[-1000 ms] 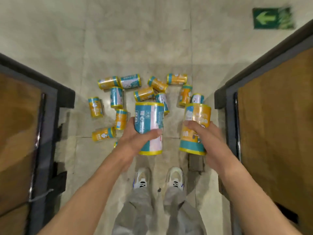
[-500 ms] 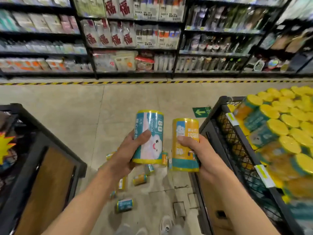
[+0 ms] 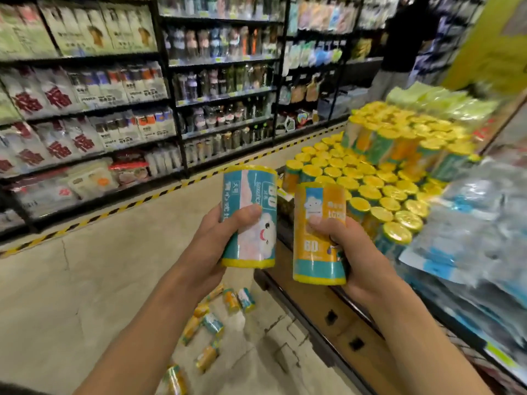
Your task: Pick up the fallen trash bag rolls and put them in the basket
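Your left hand (image 3: 225, 232) grips a teal roll (image 3: 249, 216) and your right hand (image 3: 350, 252) grips an orange roll (image 3: 319, 235); the fingers and thumb curl round each one. Both rolls stand nearly upright, with the long axis vertical, side by side and just apart, in front of your chest.

The basket (image 3: 288, 283) lies to your right and a little forward. It is packed with standing rolls (image 3: 379, 186) whose yellow caps face up. The orange roll hangs already above the near corner of the basket, so your right hand is the nearer one. The teal roll is over the floor (image 3: 85, 280), just beside the basket's edge, so I think the left hand must travel more to the right.

Because the stored rolls stand upright, I judge you can lower each roll as it is, without turning it. More fallen rolls (image 3: 211, 323) lie on the floor below your arms, on their sides.
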